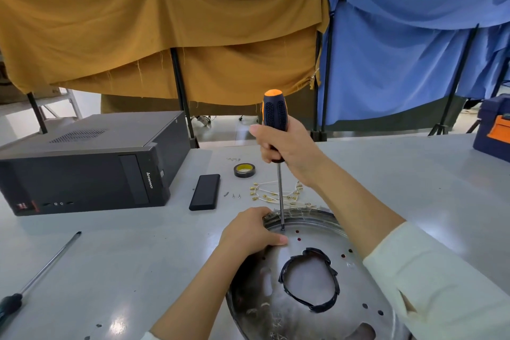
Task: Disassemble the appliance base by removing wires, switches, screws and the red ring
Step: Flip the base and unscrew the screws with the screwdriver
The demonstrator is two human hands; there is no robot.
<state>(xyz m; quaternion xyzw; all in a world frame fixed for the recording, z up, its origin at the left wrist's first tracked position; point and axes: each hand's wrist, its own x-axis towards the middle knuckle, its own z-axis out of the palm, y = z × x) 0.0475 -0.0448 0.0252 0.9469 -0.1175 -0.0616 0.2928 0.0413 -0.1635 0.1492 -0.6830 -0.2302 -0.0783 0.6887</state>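
The shiny round metal appliance base (317,240) lies on the table in front of me, with a taped black-edged hole in its middle. My right hand (287,146) grips the orange-and-black handle of a screwdriver (274,119), held upright with its tip set in the base near the far rim. My left hand (251,232) holds the base's left rim, thumb on the plate. Red shows through small holes in the plate. Removed white wires with brass terminals (273,194) and a few loose screws (233,195) lie just beyond the base.
A black desktop computer case (82,165) lies at the left. A black rectangular block (204,192) and a roll of black tape (244,170) sit behind the base. A second long screwdriver (41,273) lies at the near left. A blue-and-orange box (494,130) stands far right.
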